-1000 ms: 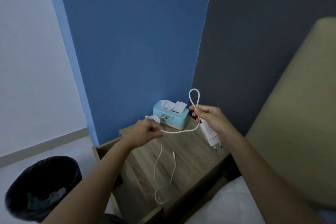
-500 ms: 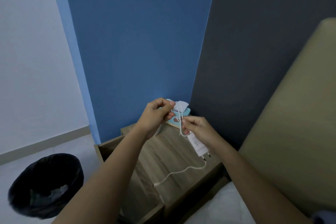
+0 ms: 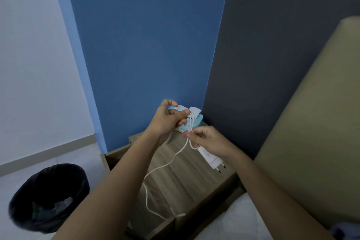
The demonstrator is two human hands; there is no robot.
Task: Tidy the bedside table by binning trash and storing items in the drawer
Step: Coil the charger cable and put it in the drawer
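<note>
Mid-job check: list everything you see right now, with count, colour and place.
charger plug: 1, white, in the right hand, above the table
cable: 1, white, looped between both hands, tail trailing across the table top to its near edge
tissue box: 1, light blue, back of the table by the wall corner, white tissue sticking out
bedside table: 1, wood-grain, below the hands
bin: 1, black, on the floor left of the table, some trash inside
headboard: 1, beige, right of the table
left hand: 1, pinches the upper end of the cable loops
right hand: 1, holds the charger plug, thumb on the cable
</note>
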